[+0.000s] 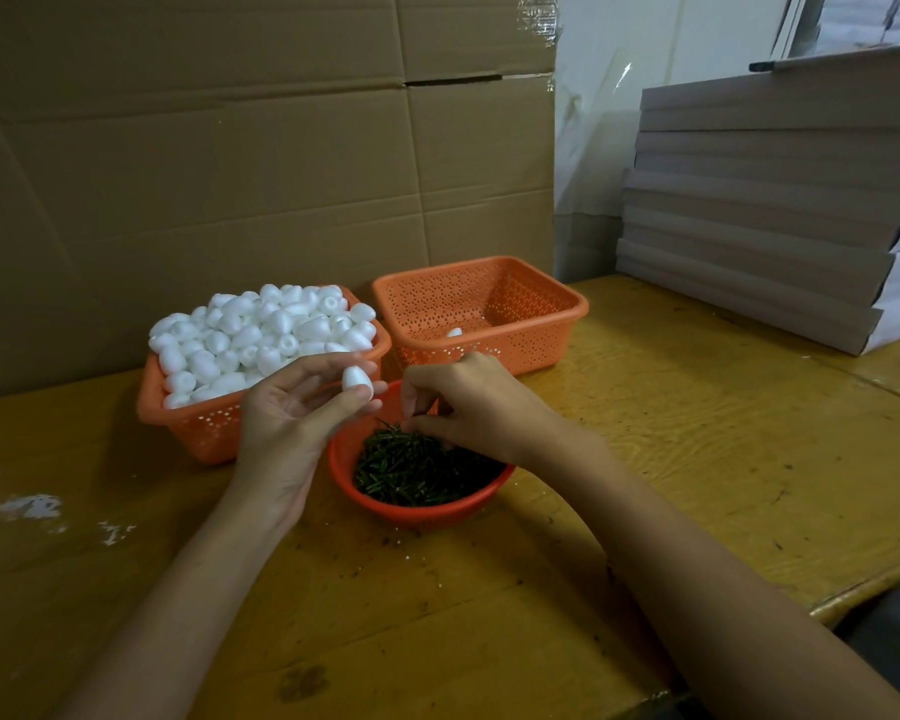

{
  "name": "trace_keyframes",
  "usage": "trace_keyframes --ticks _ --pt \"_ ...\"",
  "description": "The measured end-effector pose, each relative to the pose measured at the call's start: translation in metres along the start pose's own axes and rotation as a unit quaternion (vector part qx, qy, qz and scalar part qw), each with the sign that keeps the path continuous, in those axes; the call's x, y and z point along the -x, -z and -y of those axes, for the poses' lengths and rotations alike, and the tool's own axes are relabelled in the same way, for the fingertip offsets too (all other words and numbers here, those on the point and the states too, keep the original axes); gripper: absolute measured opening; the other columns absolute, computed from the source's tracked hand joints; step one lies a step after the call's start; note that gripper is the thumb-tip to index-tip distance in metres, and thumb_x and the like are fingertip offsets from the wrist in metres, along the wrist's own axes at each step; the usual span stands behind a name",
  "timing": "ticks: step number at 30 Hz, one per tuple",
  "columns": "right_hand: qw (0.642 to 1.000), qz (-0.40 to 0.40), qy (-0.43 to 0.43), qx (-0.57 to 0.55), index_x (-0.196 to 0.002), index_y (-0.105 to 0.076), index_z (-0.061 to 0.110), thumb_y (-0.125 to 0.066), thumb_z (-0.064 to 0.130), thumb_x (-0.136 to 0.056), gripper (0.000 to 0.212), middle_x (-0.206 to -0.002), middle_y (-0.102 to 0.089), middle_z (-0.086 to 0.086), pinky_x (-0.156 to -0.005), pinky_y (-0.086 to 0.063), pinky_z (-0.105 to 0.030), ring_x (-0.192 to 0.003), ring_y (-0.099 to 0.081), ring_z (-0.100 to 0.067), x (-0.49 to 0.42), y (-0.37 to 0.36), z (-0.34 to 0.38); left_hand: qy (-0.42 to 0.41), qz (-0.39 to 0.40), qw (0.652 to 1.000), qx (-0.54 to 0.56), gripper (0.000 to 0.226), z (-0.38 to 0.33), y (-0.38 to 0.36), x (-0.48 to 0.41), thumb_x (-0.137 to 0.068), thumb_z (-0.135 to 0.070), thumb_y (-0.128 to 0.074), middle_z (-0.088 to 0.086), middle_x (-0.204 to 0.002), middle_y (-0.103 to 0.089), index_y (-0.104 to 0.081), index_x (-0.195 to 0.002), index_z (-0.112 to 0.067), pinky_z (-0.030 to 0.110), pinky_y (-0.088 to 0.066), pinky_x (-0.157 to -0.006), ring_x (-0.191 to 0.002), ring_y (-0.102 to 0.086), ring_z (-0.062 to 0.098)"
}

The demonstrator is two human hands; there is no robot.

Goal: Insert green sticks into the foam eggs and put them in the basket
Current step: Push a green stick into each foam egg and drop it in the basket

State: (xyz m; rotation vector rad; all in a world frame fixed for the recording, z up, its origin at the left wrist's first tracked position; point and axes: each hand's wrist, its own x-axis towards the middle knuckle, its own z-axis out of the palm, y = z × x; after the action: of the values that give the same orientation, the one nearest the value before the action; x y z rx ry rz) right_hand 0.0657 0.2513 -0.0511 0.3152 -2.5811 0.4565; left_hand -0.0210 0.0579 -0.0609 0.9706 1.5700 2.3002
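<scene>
Counter [645,433]: yellow wood, it carries all three containers.
Left hand [287,413]: the fingers grip one foam egg [357,381], held up beside the bowl; it has no stick yet.
Right hand [468,402]: the fingers are curled and pinch at the top of the green sticks [422,470].
Round bowl [344,459]: nearest to me, holds the heap of sticks.
Left basket [198,428]: piled high with bare foam eggs [261,335].
Right basket [536,324]: almost empty, only one white egg [454,332] shows at its near wall.
Progress: very early, I judge; nearly all eggs remain to do.
</scene>
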Motion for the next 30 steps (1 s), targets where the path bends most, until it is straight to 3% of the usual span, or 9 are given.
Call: trace_keyframes --ticks 8,14,19,30 --pt "1.000 -0.002 0.001 0.006 -0.096 -0.070 0.018 -0.082 0.020 -0.089 0.015 -0.093 -0.075 0.007 -0.077 -0.057 -0.033 -0.088 -0.070 -0.007 -0.0005 0.0004 0.0016 0.006 0.019 1.000 0.020 0.024 -0.0005 0.0020 -0.0014 -0.081 -0.007 -0.078 0.017 -0.117 -0.078 -0.084 -0.100 -0.020 0.028 -0.064 -0.081 -0.107 -0.078 0.036" --pt "1.000 -0.006 0.002 0.003 -0.096 -0.070 0.017 -0.082 0.019 -0.088 0.014 -0.094 -0.075 0.006 -0.079 -0.057 -0.035 -0.090 -0.070 -0.009 0.0000 0.0017 0.0024 0.002 0.029 1.000 0.008 0.033 0.0041 0.0059 -0.0032 -0.093 0.007 -0.069 0.018 -0.118 -0.078 -0.084 -0.104 -0.020 0.027 -0.063 -0.083 -0.110 -0.077 0.036" --pt "1.000 -0.013 0.002 -0.006 -0.096 -0.069 0.016 -0.082 0.019 -0.089 0.015 -0.091 -0.074 0.007 -0.077 -0.056 -0.036 -0.087 -0.070 -0.008 0.0000 0.0018 0.0027 0.000 0.029 0.999 0.014 0.025 0.0023 0.0040 -0.0019 -0.082 -0.007 -0.080 0.015 -0.123 -0.077 -0.083 -0.103 -0.020 0.028 -0.064 -0.083 -0.110 -0.077 0.036" --pt "1.000 -0.008 0.004 -0.008 -0.096 -0.069 0.016 -0.081 0.017 -0.089 0.013 -0.091 -0.075 0.005 -0.077 -0.057 -0.039 -0.087 -0.071 -0.011 0.0004 0.0030 0.0051 0.014 0.016 1.000 0.007 0.035 0.0022 0.0038 -0.0013 -0.070 -0.021 -0.090 0.009 -0.123 -0.078 -0.084 -0.104 -0.024 0.030 -0.064 -0.088 -0.117 -0.075 0.031"
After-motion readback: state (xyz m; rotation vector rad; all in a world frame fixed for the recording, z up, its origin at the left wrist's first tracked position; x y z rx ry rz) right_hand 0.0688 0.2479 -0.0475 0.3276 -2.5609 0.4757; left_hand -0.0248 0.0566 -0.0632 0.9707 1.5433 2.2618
